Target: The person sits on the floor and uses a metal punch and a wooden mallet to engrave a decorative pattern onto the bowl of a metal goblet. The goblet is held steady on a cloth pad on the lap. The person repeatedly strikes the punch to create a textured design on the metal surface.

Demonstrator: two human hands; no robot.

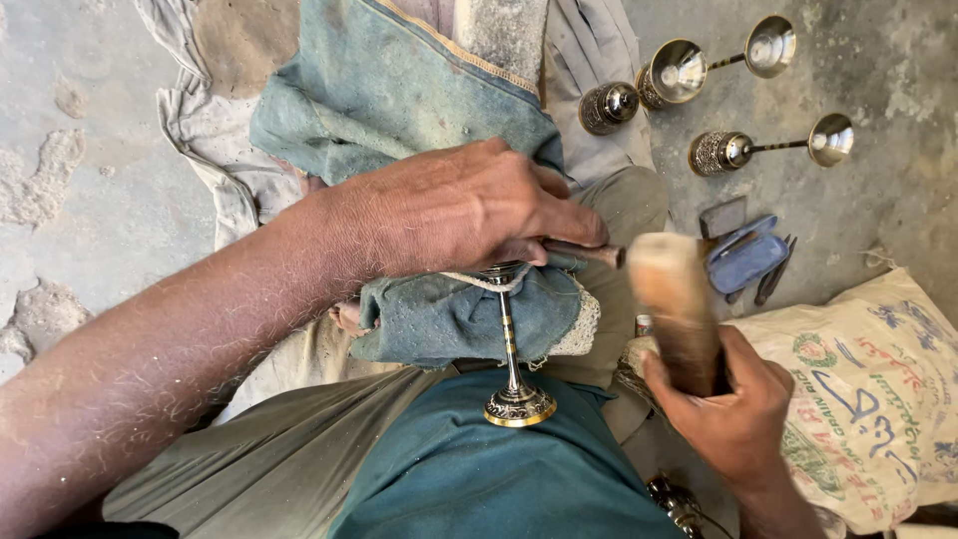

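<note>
My left hand (469, 215) is closed tight around a thin dark metal punch (584, 252), holding it flat against the top of a shiny brass goblet with a long stem (511, 349). The goblet lies on a dusty blue-green cloth (439, 314) over my lap, its round foot pointing at me. My right hand (733, 409) grips a thick wooden mallet (674, 299), whose blurry head is just beside the punch tip. More silver goblets (718, 100) lie on the grey concrete floor (100, 150), near a printed white sack (868, 399).
</note>
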